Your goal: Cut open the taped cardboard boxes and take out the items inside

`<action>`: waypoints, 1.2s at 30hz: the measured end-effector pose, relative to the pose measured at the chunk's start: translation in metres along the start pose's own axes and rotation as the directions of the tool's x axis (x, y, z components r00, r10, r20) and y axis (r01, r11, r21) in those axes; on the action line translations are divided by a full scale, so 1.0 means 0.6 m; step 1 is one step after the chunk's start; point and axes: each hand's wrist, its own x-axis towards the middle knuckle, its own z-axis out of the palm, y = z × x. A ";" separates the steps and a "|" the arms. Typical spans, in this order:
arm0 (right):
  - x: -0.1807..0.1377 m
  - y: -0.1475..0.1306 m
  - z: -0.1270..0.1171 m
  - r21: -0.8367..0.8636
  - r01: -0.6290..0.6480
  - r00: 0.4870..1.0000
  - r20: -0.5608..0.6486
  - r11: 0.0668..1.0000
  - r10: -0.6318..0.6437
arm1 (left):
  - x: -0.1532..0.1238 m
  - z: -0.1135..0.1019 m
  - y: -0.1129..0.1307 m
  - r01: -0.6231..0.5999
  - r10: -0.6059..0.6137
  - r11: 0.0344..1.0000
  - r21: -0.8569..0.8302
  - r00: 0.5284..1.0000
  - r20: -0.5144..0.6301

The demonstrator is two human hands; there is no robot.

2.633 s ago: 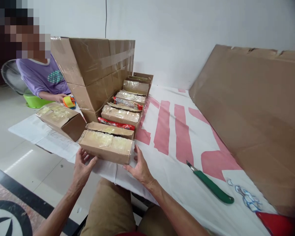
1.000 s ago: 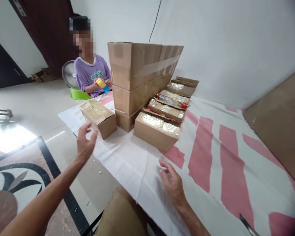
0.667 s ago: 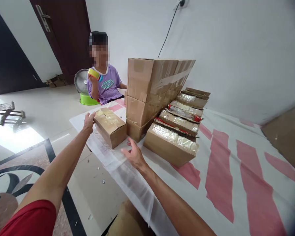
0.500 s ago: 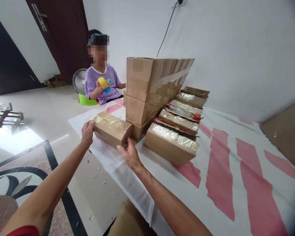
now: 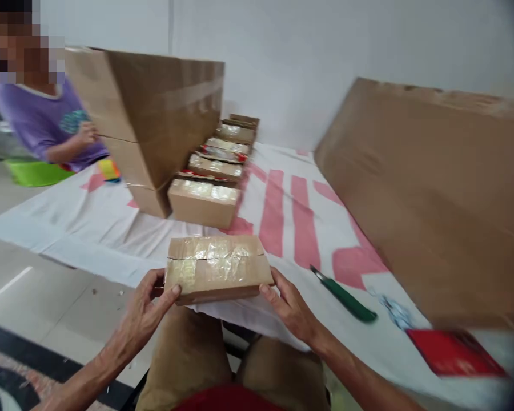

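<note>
A small taped cardboard box (image 5: 223,269) is held between my two hands at the table's front edge, above my lap. My left hand (image 5: 154,297) grips its left end, thumb on the near top edge. On the right end, my right hand (image 5: 286,299) has its thumb at the near corner and its fingers behind. Clear shiny tape covers the seam on top. To the right of the box lies a green-handled knife (image 5: 346,298), apart from my right hand.
Tall stacked cartons (image 5: 163,108) stand at left, beside a row of small boxes (image 5: 203,208). A large cardboard carton (image 5: 437,200) fills the right. A red packet (image 5: 454,353) lies on the striped cloth (image 5: 272,211). A person in purple (image 5: 29,123) sits behind the cartons.
Both hands have brought the box from beside the stack to the front of my body. My view has swung right. The person's yellow toy is now down on the table.
</note>
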 end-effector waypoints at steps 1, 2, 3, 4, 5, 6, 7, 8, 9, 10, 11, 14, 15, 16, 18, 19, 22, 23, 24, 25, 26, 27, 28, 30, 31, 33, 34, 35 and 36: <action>-0.017 0.008 -0.019 0.001 -0.028 0.998 -0.055 1.000 0.028 | -0.001 0.029 0.011 -0.006 0.007 1.000 -0.004 0.999 0.040; -0.032 0.016 -0.037 0.008 -0.050 0.994 -0.100 0.999 0.050 | -0.002 0.056 0.022 -0.009 0.010 1.000 -0.008 0.998 0.070; -0.047 0.025 -0.055 0.020 -0.064 0.989 -0.133 0.998 0.066 | -0.002 0.080 0.032 -0.007 0.009 1.000 -0.015 0.996 0.094; -0.061 0.036 -0.072 0.032 -0.071 0.985 -0.156 0.997 0.075 | -0.003 0.101 0.040 -0.002 0.005 1.000 -0.023 0.993 0.116; -0.074 0.047 -0.089 0.033 -0.070 0.981 -0.179 0.997 0.075 | -0.003 0.118 0.046 0.003 0.002 0.999 -0.036 0.991 0.135; -0.086 0.061 -0.106 0.013 -0.069 0.976 -0.206 0.998 0.070 | -0.002 0.131 0.050 0.007 0.001 0.999 -0.052 0.988 0.154; -0.097 0.076 -0.123 -0.037 -0.074 0.970 -0.236 0.997 0.063 | -0.001 0.139 0.051 0.008 0.004 0.998 -0.069 0.985 0.170; -0.106 0.094 -0.139 -0.121 -0.089 0.962 -0.269 0.989 0.053 | 0.000 0.142 0.051 0.002 0.013 0.997 -0.082 0.983 0.184; -0.114 0.113 -0.156 -0.233 -0.113 0.953 -0.301 0.966 0.039 | 0.001 0.143 0.049 -0.012 0.028 0.996 -0.090 0.982 0.185; -0.120 0.134 -0.171 -0.361 -0.146 0.945 -0.326 0.921 0.022 | 0.003 0.141 0.047 -0.034 0.049 0.995 -0.091 0.985 0.166; -0.124 0.154 -0.184 -0.488 -0.184 0.941 -0.339 0.853 0.009 | 0.004 0.138 0.046 -0.062 0.073 0.994 -0.085 0.989 0.130; -0.129 0.209 -0.206 -0.754 -0.273 0.945 -0.327 0.598 0.018 | 0.010 0.135 0.047 -0.171 0.170 0.983 -0.064 0.985 -0.021; -0.129 0.223 -0.208 -0.798 -0.285 0.948 -0.316 0.532 0.034 | 0.014 0.137 0.051 -0.216 0.213 0.974 -0.064 0.976 -0.054; -0.128 0.234 -0.208 -0.827 -0.289 0.951 -0.305 0.483 0.045 | 0.020 0.142 0.055 -0.262 0.258 0.963 -0.063 0.964 -0.067; -0.126 0.252 -0.205 -0.859 -0.274 0.958 -0.282 0.433 0.047 | 0.034 0.155 0.064 -0.347 0.345 0.936 -0.063 0.937 -0.051; -0.126 0.259 -0.204 -0.866 -0.258 0.963 -0.268 0.427 0.039 | 0.043 0.163 0.068 -0.376 0.374 0.925 -0.064 0.927 -0.031; -0.127 0.268 -0.212 -0.848 -0.204 0.971 -0.241 0.490 -0.012 | 0.068 0.184 0.070 -0.384 0.387 0.919 -0.090 0.922 0.016; -0.129 0.265 -0.218 -0.818 -0.191 0.968 -0.250 0.542 -0.037 | 0.074 0.189 0.068 -0.364 0.369 0.925 -0.110 0.929 0.025; -0.132 0.258 -0.227 -0.774 -0.185 0.960 -0.275 0.606 -0.058 | 0.078 0.193 0.064 -0.335 0.342 0.933 -0.132 0.939 0.034; -0.135 0.246 -0.237 -0.715 -0.189 0.948 -0.311 0.673 -0.064 | 0.080 0.196 0.059 -0.298 0.307 0.942 -0.156 0.951 0.042; -0.138 0.229 -0.246 -0.648 -0.206 0.933 -0.356 0.733 -0.053 | 0.080 0.199 0.054 -0.255 0.269 0.949 -0.184 0.962 0.053; -0.140 0.208 -0.255 -0.582 -0.235 0.914 -0.405 0.779 -0.026 | 0.080 0.202 0.049 -0.208 0.228 0.953 -0.218 0.972 0.066; -0.141 0.183 -0.262 -0.525 -0.265 0.896 -0.444 0.808 0.006 | 0.078 0.204 0.044 -0.164 0.189 0.953 -0.254 0.979 0.080; -0.134 0.128 -0.264 -0.479 -0.268 0.889 -0.458 0.836 0.023 | 0.075 0.207 0.038 -0.096 0.134 0.942 -0.322 0.986 0.097; -0.126 0.101 -0.259 -0.492 -0.210 0.910 -0.415 0.844 -0.015 | 0.074 0.209 0.036 -0.078 0.120 0.934 -0.348 0.988 0.100; -0.102 0.053 -0.236 -0.553 0.002 0.954 -0.249 0.833 -0.168 | 0.074 0.211 0.035 -0.072 0.120 0.922 -0.380 0.987 0.103; -0.085 0.033 -0.222 -0.584 0.128 0.954 -0.148 0.802 -0.260 | 0.074 0.212 0.036 -0.077 0.127 0.917 -0.392 0.986 0.105; -0.067 0.016 -0.206 -0.609 0.242 0.937 -0.057 0.755 -0.346 | 0.075 0.213 0.036 -0.083 0.137 0.910 -0.405 0.985 0.105; -0.048 0.002 -0.191 -0.634 0.335 0.909 0.023 0.697 -0.417 | 0.076 0.214 0.037 -0.090 0.146 0.904 -0.419 0.984 0.105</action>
